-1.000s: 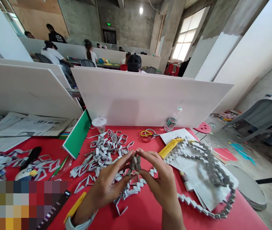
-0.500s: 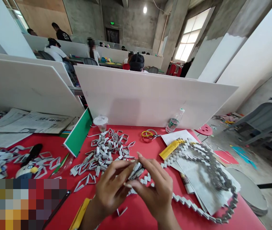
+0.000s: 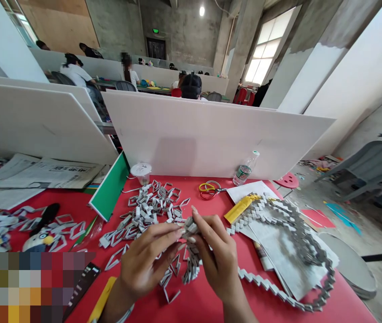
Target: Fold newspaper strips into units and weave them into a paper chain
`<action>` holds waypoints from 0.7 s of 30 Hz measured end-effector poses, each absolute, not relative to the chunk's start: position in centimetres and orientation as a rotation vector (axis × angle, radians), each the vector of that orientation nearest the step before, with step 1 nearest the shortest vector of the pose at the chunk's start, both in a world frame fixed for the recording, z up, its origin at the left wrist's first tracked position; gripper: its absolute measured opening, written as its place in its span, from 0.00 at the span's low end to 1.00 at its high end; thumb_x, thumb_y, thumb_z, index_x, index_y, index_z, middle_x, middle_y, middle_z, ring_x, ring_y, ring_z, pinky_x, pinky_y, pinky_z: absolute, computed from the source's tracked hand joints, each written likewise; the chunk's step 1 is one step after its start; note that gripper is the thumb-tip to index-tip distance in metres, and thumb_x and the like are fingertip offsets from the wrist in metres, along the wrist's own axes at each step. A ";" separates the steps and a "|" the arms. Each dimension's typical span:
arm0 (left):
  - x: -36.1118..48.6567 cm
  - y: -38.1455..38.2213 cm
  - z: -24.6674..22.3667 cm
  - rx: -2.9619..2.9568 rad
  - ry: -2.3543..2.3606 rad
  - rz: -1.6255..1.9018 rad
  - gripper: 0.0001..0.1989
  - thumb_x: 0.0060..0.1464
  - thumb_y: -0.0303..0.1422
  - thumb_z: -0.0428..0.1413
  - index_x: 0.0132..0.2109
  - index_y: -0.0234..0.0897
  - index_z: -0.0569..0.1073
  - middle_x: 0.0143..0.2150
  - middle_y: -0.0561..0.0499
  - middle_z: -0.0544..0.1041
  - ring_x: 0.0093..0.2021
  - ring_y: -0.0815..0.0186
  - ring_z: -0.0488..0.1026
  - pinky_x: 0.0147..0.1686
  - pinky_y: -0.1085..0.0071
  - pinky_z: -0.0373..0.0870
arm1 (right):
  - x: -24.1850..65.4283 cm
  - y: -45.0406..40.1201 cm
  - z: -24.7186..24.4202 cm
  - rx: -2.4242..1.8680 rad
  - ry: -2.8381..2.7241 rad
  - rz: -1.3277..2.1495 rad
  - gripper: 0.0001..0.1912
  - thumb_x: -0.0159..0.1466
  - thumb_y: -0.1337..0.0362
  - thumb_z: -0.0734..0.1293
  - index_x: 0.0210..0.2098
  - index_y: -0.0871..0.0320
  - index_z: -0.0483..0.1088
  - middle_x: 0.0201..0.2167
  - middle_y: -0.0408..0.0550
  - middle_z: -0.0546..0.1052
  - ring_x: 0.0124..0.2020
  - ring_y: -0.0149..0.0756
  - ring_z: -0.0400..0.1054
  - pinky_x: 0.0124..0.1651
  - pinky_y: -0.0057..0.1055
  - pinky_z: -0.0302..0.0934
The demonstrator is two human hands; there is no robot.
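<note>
A zigzag chain of folded paper strips runs from between my hands round to the right across the red table. My right hand pinches the chain's end between thumb and fingers, with a short length hanging below it. On the other side, my left hand has its thumb and fingertips closed on the same end; the exact contact is partly hidden. Beyond my left hand lies a heap of loose folded paper links. Several more links lie on the table under my hands.
Scissors, a plastic bottle and a lidded cup stand or lie before a white partition. Paper sheets are under the chain at right. A yellow strip lies by my left wrist. A green board leans at left.
My left hand has shifted slightly left and its fingers have straightened. The chain's end has turned upright in my right hand, and its hanging length shows more.
</note>
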State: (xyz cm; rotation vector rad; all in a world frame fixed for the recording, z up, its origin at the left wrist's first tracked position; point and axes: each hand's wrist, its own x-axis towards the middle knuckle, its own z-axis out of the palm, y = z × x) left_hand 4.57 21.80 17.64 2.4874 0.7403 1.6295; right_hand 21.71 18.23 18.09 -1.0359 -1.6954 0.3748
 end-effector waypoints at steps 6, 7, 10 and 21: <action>4.6 21.9 17.8 2.405 0.782 1.624 0.16 0.54 0.21 0.57 0.49 0.38 0.71 0.42 0.50 0.78 0.42 0.69 0.78 0.42 0.77 0.76 | 21.5 18.3 17.7 -1.030 -1.679 0.363 0.32 0.66 0.72 0.62 0.67 0.47 0.52 0.40 0.49 0.75 0.38 0.35 0.69 0.38 0.31 0.67; 4.4 21.9 17.9 2.401 0.805 1.610 0.15 0.55 0.22 0.58 0.49 0.38 0.71 0.40 0.51 0.79 0.40 0.70 0.78 0.41 0.78 0.76 | 21.5 18.3 17.5 -1.033 -1.644 0.371 0.31 0.66 0.71 0.64 0.65 0.47 0.55 0.40 0.49 0.76 0.39 0.36 0.70 0.39 0.32 0.68; 3.8 22.1 18.0 2.366 0.795 1.486 0.11 0.55 0.26 0.59 0.46 0.39 0.73 0.38 0.51 0.78 0.37 0.69 0.78 0.37 0.77 0.76 | 21.2 18.5 17.0 -1.004 -1.498 0.434 0.23 0.63 0.70 0.67 0.55 0.48 0.64 0.39 0.47 0.77 0.40 0.35 0.73 0.41 0.31 0.70; 5.2 22.0 17.5 1.996 0.862 1.570 0.08 0.55 0.20 0.56 0.37 0.38 0.73 0.34 0.52 0.75 0.35 0.70 0.75 0.32 0.77 0.74 | 21.0 18.8 17.7 -0.883 -1.502 0.505 0.11 0.62 0.77 0.67 0.36 0.54 0.67 0.36 0.45 0.77 0.36 0.32 0.71 0.37 0.31 0.66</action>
